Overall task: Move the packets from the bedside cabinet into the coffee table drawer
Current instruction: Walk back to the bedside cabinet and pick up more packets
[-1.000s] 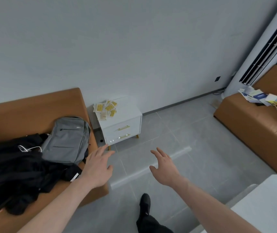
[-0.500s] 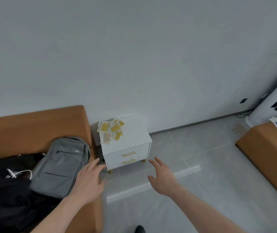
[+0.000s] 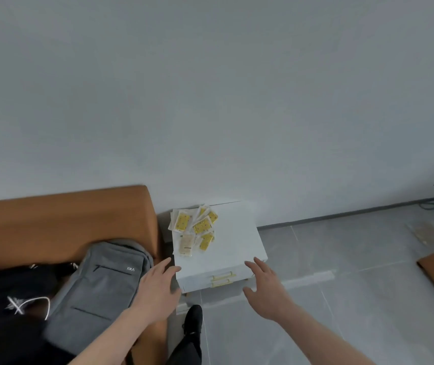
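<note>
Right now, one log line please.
phase: reaching | left hand: open | right hand: open | packets: on cabinet, untouched

A: Light's pretty flat and soft, kinda dim, no glare on the wall [image 3: 210, 101].

B: Yeah, whole thing's a bit soft. Floor [image 3: 342, 299] line bends near the right edge, and only faint shadows there.

The white bedside cabinet [image 3: 233, 241] stands on the grey tiled floor [image 3: 329, 299] against the wall, just beside the brown sofa [image 3: 60, 227]. A loose pile of yellow and pale packets [image 3: 194, 229] lies on the rear left part of its top. On the sofa seat rest a grey backpack [image 3: 102, 291] and dark clothing [image 3: 8, 312].
</note>
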{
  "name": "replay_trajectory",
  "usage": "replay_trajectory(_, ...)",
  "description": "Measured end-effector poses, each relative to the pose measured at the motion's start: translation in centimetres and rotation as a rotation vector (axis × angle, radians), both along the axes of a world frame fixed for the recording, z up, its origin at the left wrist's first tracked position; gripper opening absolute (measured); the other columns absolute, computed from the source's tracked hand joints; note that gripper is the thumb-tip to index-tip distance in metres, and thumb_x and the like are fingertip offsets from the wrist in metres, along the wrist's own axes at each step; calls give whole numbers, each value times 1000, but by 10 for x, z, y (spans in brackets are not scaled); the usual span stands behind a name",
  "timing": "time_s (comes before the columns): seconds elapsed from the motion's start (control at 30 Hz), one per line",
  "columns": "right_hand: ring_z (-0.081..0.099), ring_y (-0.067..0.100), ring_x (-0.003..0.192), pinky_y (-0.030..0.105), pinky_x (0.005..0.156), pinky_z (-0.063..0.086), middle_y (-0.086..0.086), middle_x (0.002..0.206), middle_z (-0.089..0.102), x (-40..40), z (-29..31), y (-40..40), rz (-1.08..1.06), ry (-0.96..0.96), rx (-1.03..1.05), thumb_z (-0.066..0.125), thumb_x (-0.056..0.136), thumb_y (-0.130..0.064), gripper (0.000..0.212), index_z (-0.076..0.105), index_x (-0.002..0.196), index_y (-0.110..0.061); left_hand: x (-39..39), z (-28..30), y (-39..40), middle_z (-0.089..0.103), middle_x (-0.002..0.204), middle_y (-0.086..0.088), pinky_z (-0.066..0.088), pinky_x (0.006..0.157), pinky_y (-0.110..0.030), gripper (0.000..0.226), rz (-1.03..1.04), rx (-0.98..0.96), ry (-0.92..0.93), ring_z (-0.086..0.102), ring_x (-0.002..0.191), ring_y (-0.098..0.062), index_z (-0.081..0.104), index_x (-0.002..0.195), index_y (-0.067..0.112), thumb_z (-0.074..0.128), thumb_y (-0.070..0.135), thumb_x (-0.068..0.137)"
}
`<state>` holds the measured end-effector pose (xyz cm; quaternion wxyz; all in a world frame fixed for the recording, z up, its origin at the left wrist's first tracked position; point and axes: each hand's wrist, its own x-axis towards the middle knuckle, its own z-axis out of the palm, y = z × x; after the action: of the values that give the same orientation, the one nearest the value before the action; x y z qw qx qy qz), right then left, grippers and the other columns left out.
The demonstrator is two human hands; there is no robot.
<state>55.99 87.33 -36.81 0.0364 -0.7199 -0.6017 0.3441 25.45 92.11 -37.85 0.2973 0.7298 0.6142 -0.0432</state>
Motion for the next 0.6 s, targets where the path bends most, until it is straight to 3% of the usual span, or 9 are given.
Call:
replay_trajectory(0.43,19,22,157,32,126,24,-3,172,10,-35,-82,173,-48,41,-196,55,104,-26,66,24,163,-26,18,-114,209,25,164,3,42,111,-37,62,47,-295,17,38,142,-23,41,151,27,56,24,92)
replay_trajectory(0.6,25,21,154,34,121,33,-7,171,12,-44,-151,236,-88,68,-238,55,102,-29,68,24,163,-30,22,-193,242,5,172,2,45,108,-38,74,65,-334,76,27,149,-27,28,159,32,55,26,91)
